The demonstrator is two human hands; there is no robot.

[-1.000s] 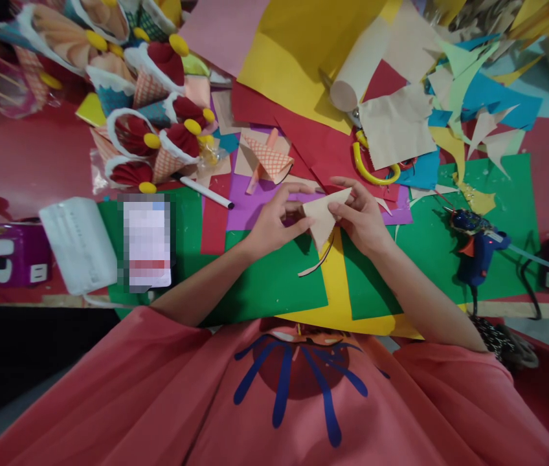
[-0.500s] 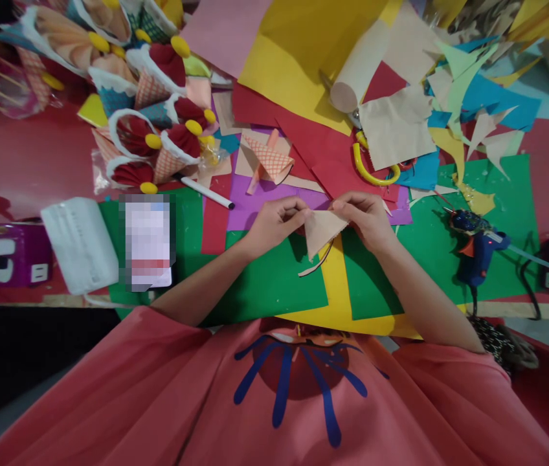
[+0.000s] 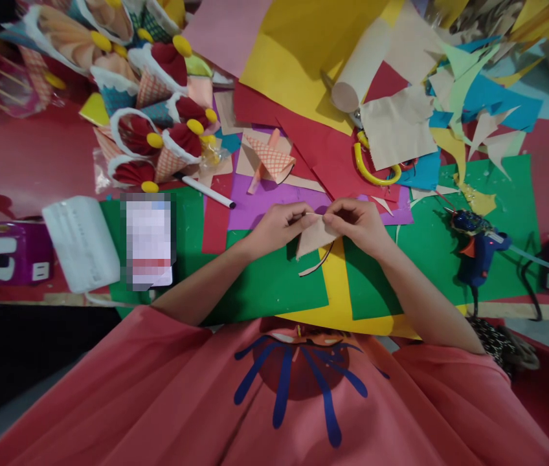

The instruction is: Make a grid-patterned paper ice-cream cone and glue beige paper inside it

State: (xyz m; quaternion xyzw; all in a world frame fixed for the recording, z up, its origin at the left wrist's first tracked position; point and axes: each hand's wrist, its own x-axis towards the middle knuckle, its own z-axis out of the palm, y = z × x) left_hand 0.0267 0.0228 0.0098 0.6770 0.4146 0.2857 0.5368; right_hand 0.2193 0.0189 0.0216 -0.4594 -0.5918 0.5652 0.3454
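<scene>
Between my hands hangs a small beige piece of felt, folded or rolled, with a zigzag-cut edge. My left hand pinches its upper left corner between thumb and fingers. My right hand pinches the upper right, close to the left fingertips. Below the piece, a thin curved beige strip lies on the green sheet. Past my hands, a small orange-checked cone rests on beige scraps.
Several finished cones with yellow dots crowd the back left. A marker, a phone and a white box-shaped device lie leftward. At right are a blue glue gun, yellow-handled scissors and felt scraps.
My hands have come down slightly and closer together. The beige felt has turned between my fingers, its pointed end now swung to the lower left. My right fingers have curled in.
</scene>
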